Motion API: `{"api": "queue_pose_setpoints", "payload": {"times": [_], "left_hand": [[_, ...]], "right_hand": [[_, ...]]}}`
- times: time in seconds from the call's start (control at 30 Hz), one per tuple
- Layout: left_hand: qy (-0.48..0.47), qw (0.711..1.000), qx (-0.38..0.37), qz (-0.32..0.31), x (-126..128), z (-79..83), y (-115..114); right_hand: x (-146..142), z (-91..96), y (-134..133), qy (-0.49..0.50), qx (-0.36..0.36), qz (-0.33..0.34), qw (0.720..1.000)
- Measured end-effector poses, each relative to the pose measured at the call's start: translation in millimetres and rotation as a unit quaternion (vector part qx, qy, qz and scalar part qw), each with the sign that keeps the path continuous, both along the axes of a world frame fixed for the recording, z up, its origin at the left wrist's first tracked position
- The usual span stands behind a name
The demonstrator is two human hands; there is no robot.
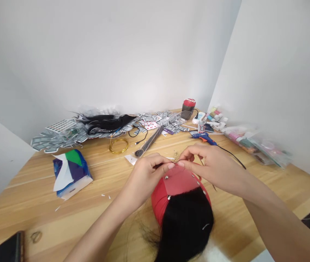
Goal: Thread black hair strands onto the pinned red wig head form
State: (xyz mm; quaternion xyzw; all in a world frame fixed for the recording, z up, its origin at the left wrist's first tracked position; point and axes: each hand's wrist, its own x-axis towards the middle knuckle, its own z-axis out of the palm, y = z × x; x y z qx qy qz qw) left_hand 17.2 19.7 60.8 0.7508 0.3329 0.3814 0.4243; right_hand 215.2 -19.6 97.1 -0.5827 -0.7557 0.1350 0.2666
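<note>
A red rounded head form (158, 199) stands in front of me, with long black hair (186, 222) hanging down its near side. On top lies a pinkish see-through patch (180, 181), fixed along its edges with several silvery pins. At the patch's far edge, my left hand (152, 171) pinches with thumb and forefinger. My right hand (208, 163) pinches right beside it, the fingertips almost meeting. A wispy tuft of fine strands (175, 155) shows just beyond them. What lies between the fingertips is too small to make out. Below my right hand, part of a thin dark rod (213, 186) shows.
A blue glue gun (205, 138) with its cord lies at right, near bagged bottles (242, 140). Gold wire (119, 146), a tissue pack (71, 173) and a phone (6, 249) are leftward. Scattered cards (151, 125) and black hair (108, 123) line the back.
</note>
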Motion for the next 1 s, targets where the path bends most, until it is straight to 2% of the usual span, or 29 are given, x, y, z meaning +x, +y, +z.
{"api": "queue_pose_setpoints", "payload": {"times": [0.1,0.2,0.3,0.4,0.53,0.63,0.7,0.9,1.0], "left_hand": [[0.004,0.999,0.031,0.004,-2,0.1,1],[0.009,0.998,0.06,0.002,-5,0.6,2],[0.022,0.995,0.093,-0.001,-6,0.5,3],[0.041,0.989,0.141,-0.003,-4,-3.4,3],[0.08,0.969,0.232,0.009,4,-17.7,4],[0.108,0.945,0.309,0.018,8,-30.5,7],[0.123,0.925,0.359,0.02,9,-36.2,8],[0.168,0.844,0.505,0.062,7,-38.9,9],[0.181,0.797,0.571,0.079,8,-38.7,10]], "right_hand": [[11,4.9,-1,0.025,-0.002,-0.026,0.999],[21,10.9,0,0.042,0.032,-0.057,0.997],[30,6.0,7,0.031,0.04,-0.072,0.996],[42,-20.7,19,-0.073,-0.038,-0.137,0.987],[60,-79.7,34,-0.14,-0.134,-0.173,0.966],[68,-114.7,35,-0.155,-0.153,-0.184,0.958],[69,-126.0,32,-0.158,-0.147,-0.189,0.958],[60,-126.9,25,-0.178,-0.123,-0.218,0.952],[58,-125.6,22,-0.171,-0.14,-0.193,0.956]]}}
